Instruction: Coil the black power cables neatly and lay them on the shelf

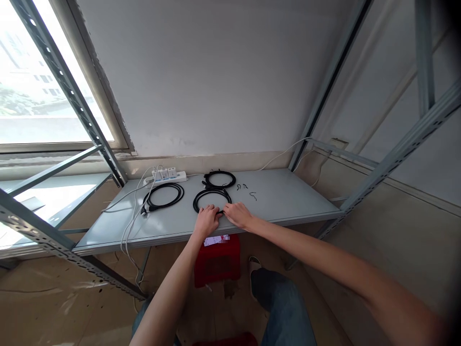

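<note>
A coiled black cable (212,196) lies on the grey metal shelf (288,202), near its front edge. My left hand (206,220) and my right hand (236,214) meet at the near side of this coil, fingers pinched together on the cable. A second black coil (219,178) lies just behind it. A third, with a plug, lies to the left (163,196). Small black twist ties (244,187) are scattered to the right of the coils.
A white power strip (164,176) with white leads (133,211) sits at the shelf's back left. Slotted steel uprights (72,91) frame the rack. A red crate (217,260) stands on the floor below, beside my legs (281,307). A window is at left.
</note>
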`<state>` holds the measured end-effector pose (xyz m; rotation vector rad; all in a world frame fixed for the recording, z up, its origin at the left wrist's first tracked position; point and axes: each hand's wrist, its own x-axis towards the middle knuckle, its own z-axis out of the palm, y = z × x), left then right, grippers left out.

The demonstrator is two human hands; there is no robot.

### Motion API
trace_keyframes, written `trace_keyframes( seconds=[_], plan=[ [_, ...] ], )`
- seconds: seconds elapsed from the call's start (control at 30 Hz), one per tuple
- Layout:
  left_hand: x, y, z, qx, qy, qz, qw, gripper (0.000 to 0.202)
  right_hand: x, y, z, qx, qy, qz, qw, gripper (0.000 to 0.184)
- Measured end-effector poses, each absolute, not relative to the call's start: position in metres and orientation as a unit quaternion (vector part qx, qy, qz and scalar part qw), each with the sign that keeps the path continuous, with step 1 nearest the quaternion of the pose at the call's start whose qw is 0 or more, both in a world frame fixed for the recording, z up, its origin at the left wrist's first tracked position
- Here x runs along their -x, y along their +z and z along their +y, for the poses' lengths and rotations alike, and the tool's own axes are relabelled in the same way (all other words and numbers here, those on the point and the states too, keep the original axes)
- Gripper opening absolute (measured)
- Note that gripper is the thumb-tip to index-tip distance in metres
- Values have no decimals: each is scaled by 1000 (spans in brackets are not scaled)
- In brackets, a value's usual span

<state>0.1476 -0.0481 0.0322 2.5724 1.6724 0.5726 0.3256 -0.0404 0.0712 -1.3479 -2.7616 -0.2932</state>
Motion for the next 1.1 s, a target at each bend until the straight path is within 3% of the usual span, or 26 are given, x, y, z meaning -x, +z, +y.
trace_keyframes(
  seconds=[0.1, 0.2, 0.3, 0.4, 0.5, 0.6, 0.8, 1.1],
  plan=[
    [-147, 32, -48, -824, 183, 537, 8, 23, -320, 68, -45, 548, 13, -826, 132, 18],
    [-147, 31, -47, -825, 181, 536, 7, 22, -315, 65, -40, 635, 210, -711, 218, 14],
    [-147, 32, -46, -826, 181, 534, 7, 21, -311, 61, -33, 670, 428, -546, 263, 13],
    [-148, 33, -47, -825, 181, 536, 10, 20, -314, 56, -29, 649, 510, -489, 283, 13],
    [-148, 34, -48, -821, 175, 543, 14, 20, -335, 52, -22, 587, 442, -608, 301, 14],
    [-149, 35, -48, -819, 166, 548, 17, 22, -373, 46, -12, 533, 278, -734, 317, 12],
    [-149, 36, -49, -824, 169, 540, 2, 26, -417, 27, -11, 548, 81, -789, 265, 18],
    [-163, 39, -61, -799, 98, 593, -19, 34, -409, 21, -9, 601, -2, -776, 191, 14]
  ],
)
